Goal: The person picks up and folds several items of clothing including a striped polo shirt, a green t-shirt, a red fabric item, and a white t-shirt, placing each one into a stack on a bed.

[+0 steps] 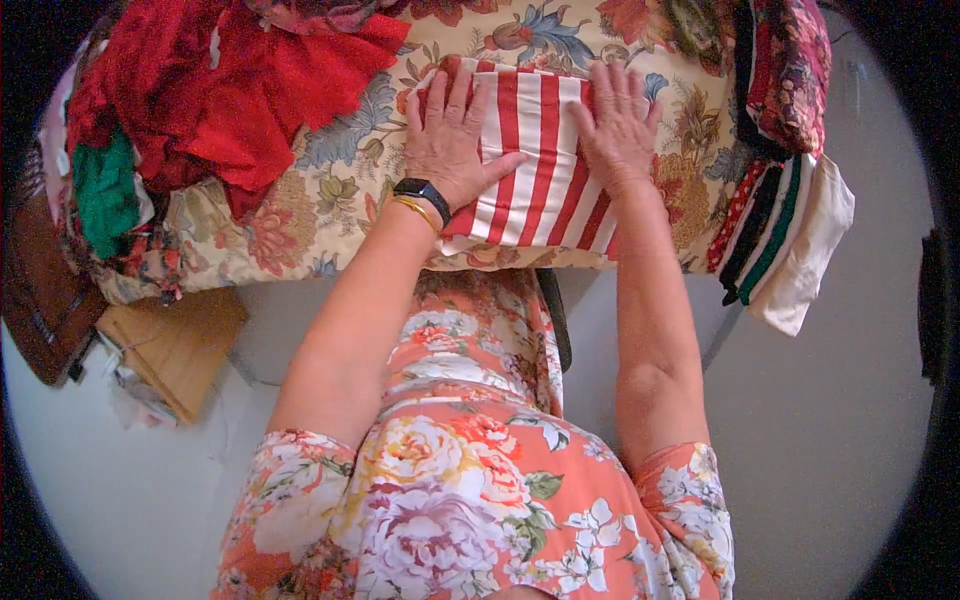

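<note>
A red-and-white striped cloth [537,150] lies in front of me on a floral-patterned cover [330,215]. My left hand [445,145] rests flat on the cloth's left side, its fingers spread and pointing away from me. On the cloth's right side lies my right hand [617,130], palm down, fingers stretched out and thumb apart. Between the two hands the stripes run mostly away from me. The cloth's near edge reaches almost to the front of the covered surface. Neither hand grips anything.
Crumpled red fabric [220,90] is heaped at the left, with green fabric [103,195] beside it. Several folded cloths [770,220] hang over the right end, below a dark floral bundle [788,75]. A wooden box-like piece [175,345] stands on the floor at the lower left.
</note>
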### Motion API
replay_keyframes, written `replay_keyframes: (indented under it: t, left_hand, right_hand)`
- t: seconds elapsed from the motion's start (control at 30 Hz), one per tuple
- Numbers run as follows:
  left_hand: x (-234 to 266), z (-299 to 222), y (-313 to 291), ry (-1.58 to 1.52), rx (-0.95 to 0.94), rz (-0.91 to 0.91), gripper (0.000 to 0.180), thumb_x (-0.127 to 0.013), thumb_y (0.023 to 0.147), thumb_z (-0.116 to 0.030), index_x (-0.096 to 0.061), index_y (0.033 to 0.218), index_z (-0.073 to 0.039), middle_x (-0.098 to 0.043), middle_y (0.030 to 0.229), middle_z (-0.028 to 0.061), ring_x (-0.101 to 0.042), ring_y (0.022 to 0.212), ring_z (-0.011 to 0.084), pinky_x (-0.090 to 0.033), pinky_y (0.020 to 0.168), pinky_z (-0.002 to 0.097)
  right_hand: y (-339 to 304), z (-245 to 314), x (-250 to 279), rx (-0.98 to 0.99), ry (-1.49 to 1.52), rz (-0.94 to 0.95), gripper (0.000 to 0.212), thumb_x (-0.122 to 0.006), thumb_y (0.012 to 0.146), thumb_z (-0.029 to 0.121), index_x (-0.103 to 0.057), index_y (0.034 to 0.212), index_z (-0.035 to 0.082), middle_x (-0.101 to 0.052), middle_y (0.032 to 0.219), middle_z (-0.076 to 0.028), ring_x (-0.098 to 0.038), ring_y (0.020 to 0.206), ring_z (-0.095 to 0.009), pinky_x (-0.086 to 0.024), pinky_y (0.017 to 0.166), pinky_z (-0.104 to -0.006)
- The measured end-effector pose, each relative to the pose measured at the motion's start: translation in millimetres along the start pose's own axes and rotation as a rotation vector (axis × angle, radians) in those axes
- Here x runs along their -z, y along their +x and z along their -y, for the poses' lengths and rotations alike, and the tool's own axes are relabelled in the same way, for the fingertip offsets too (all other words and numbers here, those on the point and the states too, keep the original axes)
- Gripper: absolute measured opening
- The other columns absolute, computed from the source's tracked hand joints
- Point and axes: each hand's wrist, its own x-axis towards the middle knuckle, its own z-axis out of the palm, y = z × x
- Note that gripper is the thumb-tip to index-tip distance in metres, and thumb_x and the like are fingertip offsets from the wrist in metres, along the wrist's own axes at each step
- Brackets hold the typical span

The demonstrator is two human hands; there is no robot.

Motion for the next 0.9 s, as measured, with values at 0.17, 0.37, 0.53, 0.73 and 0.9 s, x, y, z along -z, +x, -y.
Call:
replay_keyframes:
  t: [0.17, 0.37, 0.53, 0.73, 0.9]
  left_hand:
    - [13.8, -2.0, -9.6, -0.006, 0.045, 0.02, 0.098, -0.052, 0.078, -0.068, -0.019, 0.149, -0.01, -0.01, 0.156, 0.0126, -0.005, 0.143, 0.0349, -0.004, 0.112, 0.0578]
    - [-4.7, -24.2, -61.5, -0.147, -0.186, 0.135, 0.086, -0.059, 0.079, -0.058, -0.028, 0.146, -0.015, -0.014, 0.155, 0.0126, -0.008, 0.143, 0.0347, -0.007, 0.111, 0.057]
    - [10.8, 0.5, -79.6, -0.149, -0.129, 0.222, 0.078, -0.062, 0.076, -0.056, -0.038, 0.141, -0.02, -0.024, 0.151, 0.0137, -0.016, 0.14, 0.0354, -0.01, 0.111, 0.056]
    - [13.0, -17.0, -80.4, -0.231, -0.241, 0.136, 0.081, -0.062, 0.078, -0.053, -0.034, 0.142, -0.011, -0.024, 0.151, 0.0128, -0.014, 0.142, 0.0332, -0.01, 0.114, 0.0507]
    - [6.3, -27.6, -72.4, -0.289, -0.146, 0.168, 0.078, -0.061, 0.08, -0.05, -0.035, 0.14, -0.008, -0.026, 0.149, 0.0151, -0.019, 0.14, 0.0345, -0.016, 0.113, 0.0498]
  right_hand:
    - [-13.4, -32.9, 13.2, -0.212, 0.348, -0.002, 0.068, -0.049, 0.093, 0.045, -0.024, 0.147, 0.011, -0.024, 0.152, -0.013, -0.021, 0.141, -0.03, -0.016, 0.112, -0.053]
    - [-121.5, 15.7, 33.4, 0.037, 0.157, 0.084, 0.072, -0.061, 0.086, 0.04, -0.032, 0.144, 0.009, -0.024, 0.151, -0.018, -0.019, 0.141, -0.036, -0.014, 0.113, -0.0542]
    - [-173.9, -14.6, 48.0, -0.049, 0.18, 0.182, 0.063, -0.064, 0.086, 0.028, -0.039, 0.139, 0.006, -0.036, 0.144, -0.018, -0.031, 0.135, -0.034, -0.022, 0.111, -0.0496]
    - [-128.0, -11.9, 49.4, -0.622, 0.913, -0.04, 0.046, -0.07, 0.085, 0.019, -0.051, 0.122, -0.001, -0.059, 0.112, -0.014, -0.059, 0.098, -0.022, -0.047, 0.086, -0.0315]
    - [-106.1, -9.7, 40.5, -0.732, 1.174, 0.208, 0.049, -0.074, 0.08, 0.014, -0.047, 0.119, 0.0, -0.061, 0.106, -0.009, -0.059, 0.093, -0.019, -0.048, 0.082, -0.0306]
